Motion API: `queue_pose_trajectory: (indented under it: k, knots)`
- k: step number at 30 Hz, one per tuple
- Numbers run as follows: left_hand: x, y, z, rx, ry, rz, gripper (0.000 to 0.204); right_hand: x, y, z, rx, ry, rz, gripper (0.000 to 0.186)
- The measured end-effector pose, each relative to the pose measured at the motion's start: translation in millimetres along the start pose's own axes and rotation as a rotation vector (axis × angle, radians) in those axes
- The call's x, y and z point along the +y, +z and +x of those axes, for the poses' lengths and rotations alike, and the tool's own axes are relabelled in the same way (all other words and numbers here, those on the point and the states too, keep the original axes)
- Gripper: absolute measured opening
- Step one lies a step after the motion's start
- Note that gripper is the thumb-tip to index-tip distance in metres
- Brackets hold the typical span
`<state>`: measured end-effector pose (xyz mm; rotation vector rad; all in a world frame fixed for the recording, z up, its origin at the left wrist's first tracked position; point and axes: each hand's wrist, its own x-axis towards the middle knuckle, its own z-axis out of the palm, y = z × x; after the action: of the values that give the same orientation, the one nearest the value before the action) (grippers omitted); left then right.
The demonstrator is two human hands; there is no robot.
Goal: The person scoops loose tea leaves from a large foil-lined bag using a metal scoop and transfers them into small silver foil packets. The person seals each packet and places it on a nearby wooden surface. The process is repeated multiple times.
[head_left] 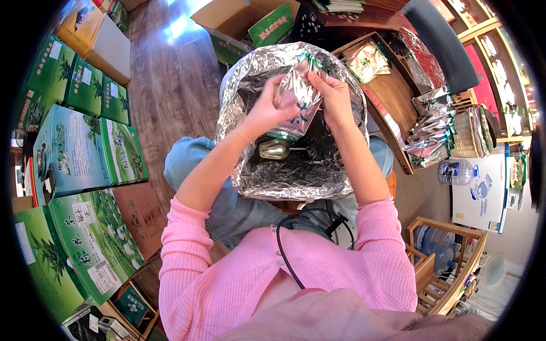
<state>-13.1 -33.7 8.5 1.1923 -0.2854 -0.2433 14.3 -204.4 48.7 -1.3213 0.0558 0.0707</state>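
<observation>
Both my hands hold a silver and pink foil pouch [296, 91] with green print over a foil-lined tub. My left hand [272, 108] is closed on the pouch's left side, fingers curled against its front. On the other side, my right hand [334, 98] pinches the upper right edge between thumb and fingers. Below the pouch, a shiny metal scoop [274, 149] lies in the tub [224, 108] on dark, leafy-looking loose material [270, 170]. The pouch's contents are hidden.
An open carton [227, 23] stands beyond the tub. To the right, a wooden tray [406, 94] carries flat pouches, with a heap of foil pouches [429, 133] beside it. Green boxes [96, 238] are stacked at left. A black cable [278, 238] hangs before my chest.
</observation>
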Motion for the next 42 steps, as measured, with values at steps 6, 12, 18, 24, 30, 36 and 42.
queue_pose_trajectory:
  k: [6, 12, 18, 24, 30, 36, 42]
  knots:
    - [-2, 8, -3, -0.132, -0.112, 0.052, 0.064, -1, -5, -2, 0.009, 0.039, -0.032, 0.017]
    - [1, 16, -9, -0.023, -0.311, -0.028, 0.043, 19, -16, -23, -0.15, -0.09, 0.022, 0.063]
    - [1, 23, -18, -0.007, -0.193, 0.016, 0.048, 19, -18, -52, -0.222, 0.151, 0.036, 0.057]
    - [-25, 10, -25, -0.169, -0.143, 0.284, 0.046, 11, -28, -64, -0.206, 0.249, -0.064, 0.048]
    - [1, -11, -18, -0.073, -0.135, 0.252, 0.043, 2, -53, -66, -0.265, 0.547, -0.235, 0.049]
    - [8, -36, -13, 0.164, -0.035, 0.157, 0.038, -9, -61, -74, -0.252, 0.6, -0.374, 0.048]
    - [10, -38, -11, 0.16, -0.025, 0.151, 0.039, -1, -77, -81, -0.259, 0.585, -0.516, 0.048]
